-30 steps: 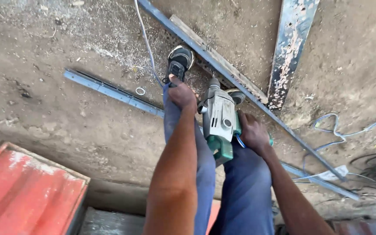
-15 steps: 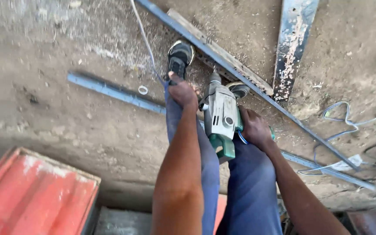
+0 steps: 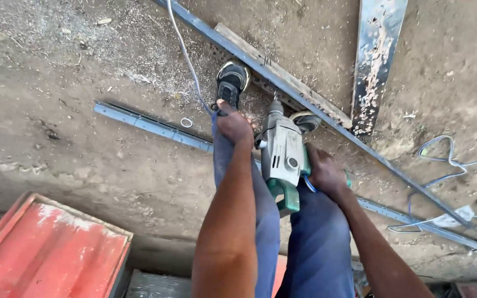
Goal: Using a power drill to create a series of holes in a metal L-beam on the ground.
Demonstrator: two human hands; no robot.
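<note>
While both hands — left (image 3: 234, 126), right (image 3: 325, 174) — grip it, the drill (image 3: 282, 157) points down-forward at the steel bar (image 3: 305, 105).

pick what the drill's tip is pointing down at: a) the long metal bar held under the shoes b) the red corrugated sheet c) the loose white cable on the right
a, the drill gripped by the left hand and right hand aims at the long metal bar by the shoes.

Steel bars (image 3: 305, 99) and feet (image 3: 232, 83) hem the drill (image 3: 282, 157); left ground (image 3: 56, 66) open.
</note>
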